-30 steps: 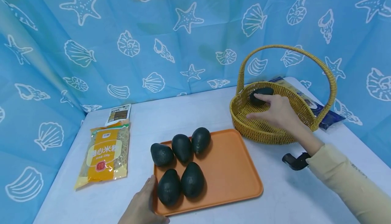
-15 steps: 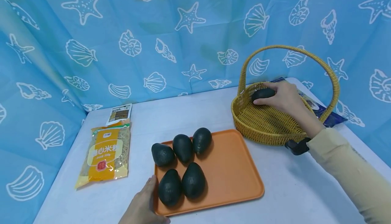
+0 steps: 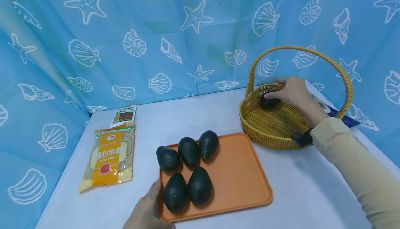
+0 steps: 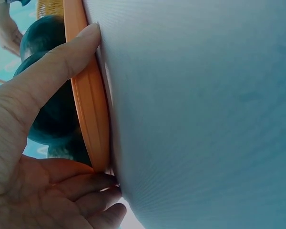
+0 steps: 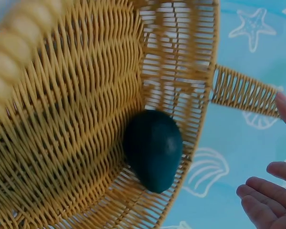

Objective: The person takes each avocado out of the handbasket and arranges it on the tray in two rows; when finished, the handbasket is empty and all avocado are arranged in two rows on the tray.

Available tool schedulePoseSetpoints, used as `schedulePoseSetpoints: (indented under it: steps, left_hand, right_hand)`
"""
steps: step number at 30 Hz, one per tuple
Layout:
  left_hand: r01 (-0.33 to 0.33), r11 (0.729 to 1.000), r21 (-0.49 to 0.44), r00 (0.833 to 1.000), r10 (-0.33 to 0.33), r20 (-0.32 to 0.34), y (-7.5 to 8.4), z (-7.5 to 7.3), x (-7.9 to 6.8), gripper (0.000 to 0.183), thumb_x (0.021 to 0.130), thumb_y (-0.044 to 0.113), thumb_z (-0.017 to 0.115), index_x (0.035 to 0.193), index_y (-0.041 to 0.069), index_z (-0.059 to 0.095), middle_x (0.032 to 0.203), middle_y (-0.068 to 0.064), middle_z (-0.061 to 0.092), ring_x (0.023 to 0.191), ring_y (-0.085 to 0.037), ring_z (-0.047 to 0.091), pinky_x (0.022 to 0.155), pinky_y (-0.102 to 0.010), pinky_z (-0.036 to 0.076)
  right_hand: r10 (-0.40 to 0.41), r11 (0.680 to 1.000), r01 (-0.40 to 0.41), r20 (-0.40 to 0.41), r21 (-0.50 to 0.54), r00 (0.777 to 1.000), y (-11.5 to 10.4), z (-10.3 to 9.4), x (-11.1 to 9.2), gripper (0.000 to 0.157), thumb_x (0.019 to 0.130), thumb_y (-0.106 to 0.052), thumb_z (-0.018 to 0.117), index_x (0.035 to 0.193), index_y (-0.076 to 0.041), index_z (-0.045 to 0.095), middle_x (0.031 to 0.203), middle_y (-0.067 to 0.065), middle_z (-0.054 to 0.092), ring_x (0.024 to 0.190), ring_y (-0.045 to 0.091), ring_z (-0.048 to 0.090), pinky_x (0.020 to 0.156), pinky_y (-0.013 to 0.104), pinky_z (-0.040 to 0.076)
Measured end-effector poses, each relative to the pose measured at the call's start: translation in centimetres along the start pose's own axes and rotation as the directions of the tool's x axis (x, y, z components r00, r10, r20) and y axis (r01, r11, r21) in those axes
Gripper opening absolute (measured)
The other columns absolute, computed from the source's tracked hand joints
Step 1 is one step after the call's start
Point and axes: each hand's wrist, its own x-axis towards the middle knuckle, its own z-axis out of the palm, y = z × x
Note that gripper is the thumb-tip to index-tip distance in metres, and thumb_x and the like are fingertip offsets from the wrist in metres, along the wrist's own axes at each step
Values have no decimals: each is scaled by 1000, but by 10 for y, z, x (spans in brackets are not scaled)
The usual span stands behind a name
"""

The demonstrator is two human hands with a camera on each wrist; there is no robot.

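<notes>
Near the front left corner of an orange tray (image 3: 239,173), my left hand (image 3: 145,206) grips the rim, thumb on the near wall and fingers along the left side. Several dark avocados (image 3: 199,185) lie on that tray. My right hand (image 3: 293,88) is over the back of a wicker basket (image 3: 265,140) with a tall handle. Inside, against the far wall, rests one avocado (image 5: 153,150). In the right wrist view the right hand's fingers (image 5: 267,200) are spread beyond the basket rim, apart from the avocado; part of this hand is out of frame.
A yellow noodle packet (image 3: 109,159) and a small white sachet (image 3: 123,115) lie on the left of the white table (image 3: 175,119). Behind the basket is a dark blue packet (image 3: 348,120), partly hidden. A blue shell-patterned curtain (image 3: 175,31) hangs behind.
My right hand was at the avocado in the basket, fingers around it half a second ago; now it is slightly higher and farther back, fingers off it. The left hand stays on the tray.
</notes>
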Motion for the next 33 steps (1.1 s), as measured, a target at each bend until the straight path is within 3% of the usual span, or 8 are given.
schedulePoseSetpoints:
  steps: [3,6,14,19,26,33]
  left_hand:
    - [3,1000,4,1000,-3,-3,0,-1,-1,138,39,29,97,152,3,22,152,-26,32,131,-45,40,104,-65,38]
    - [12,1000,10,1000,-12,-5,1,-2,-1,138,38,29,97,152,4,22,152,-25,31,132,-44,39,106,-65,37]
    - [7,1000,12,1000,-7,-5,0,-5,-2,140,36,32,97,152,3,23,154,-25,28,137,-44,34,110,-62,34]
    - [9,1000,0,1000,-9,4,-1,-6,-2,139,37,32,97,151,3,23,154,-25,29,135,-45,35,108,-64,35]
    - [-28,1000,5,1000,28,10,0,-5,-2,137,39,33,97,151,2,24,154,-26,29,135,-45,36,108,-64,35]
    - [-29,1000,12,1000,29,7,2,-7,-5,135,41,33,97,151,2,25,153,-26,30,133,-46,38,106,-64,38]
  right_hand:
    - [22,1000,-22,8,14,1000,2,-2,6,91,79,-51,73,143,3,38,141,36,38,128,56,34,104,66,37]
    - [42,999,-42,11,13,999,3,-2,13,89,81,-48,72,144,4,37,141,36,40,131,59,23,109,68,27]
    - [84,996,-82,44,-31,996,5,11,34,90,82,-51,70,144,5,36,147,35,31,132,53,28,112,64,28]
    - [100,994,-99,35,-35,994,10,22,39,91,80,-50,72,144,4,36,150,36,23,132,56,24,104,64,38]
    - [88,995,-86,39,-58,995,22,36,41,85,82,-38,73,142,10,37,142,40,32,125,56,34,101,65,39]
    - [98,990,-95,18,-105,995,31,46,46,86,80,-36,74,138,16,37,136,45,33,118,57,39,97,64,43]
